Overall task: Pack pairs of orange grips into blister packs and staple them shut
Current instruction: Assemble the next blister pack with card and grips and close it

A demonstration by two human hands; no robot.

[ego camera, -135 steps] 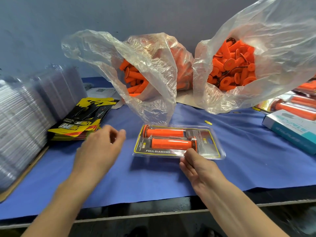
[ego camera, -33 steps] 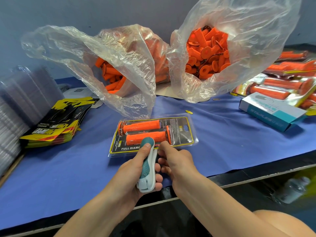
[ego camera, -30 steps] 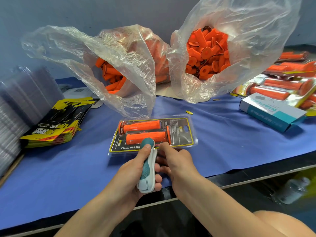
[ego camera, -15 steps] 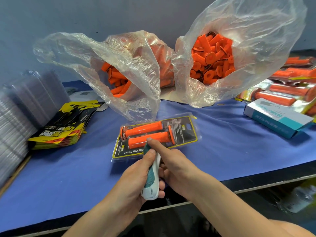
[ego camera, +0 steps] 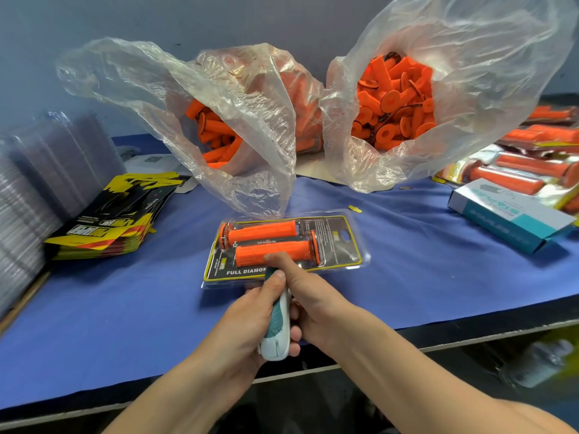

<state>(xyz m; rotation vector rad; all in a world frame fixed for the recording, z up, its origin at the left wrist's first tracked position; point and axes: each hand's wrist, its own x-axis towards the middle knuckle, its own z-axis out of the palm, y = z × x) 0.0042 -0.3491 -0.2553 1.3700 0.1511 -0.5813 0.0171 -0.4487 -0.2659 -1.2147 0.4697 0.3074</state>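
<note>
Your L hand [ego camera: 247,321], empty 4.5 s ago, now grips stapler [ego camera: 278,316] at blister pack [ego camera: 341,242] near edge, R hand [ego camera: 316,296] finger moved onto lower grip [ego camera: 250,253].

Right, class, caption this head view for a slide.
Left hand grips a stapler at the near edge of a blister pack of two orange grips; right hand holds it.

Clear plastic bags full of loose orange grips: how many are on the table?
2. The left bag lies just behind the blister pack, its mouth facing left. The right bag stands beside it, mouth open towards the camera. Others could be out of frame.
</note>
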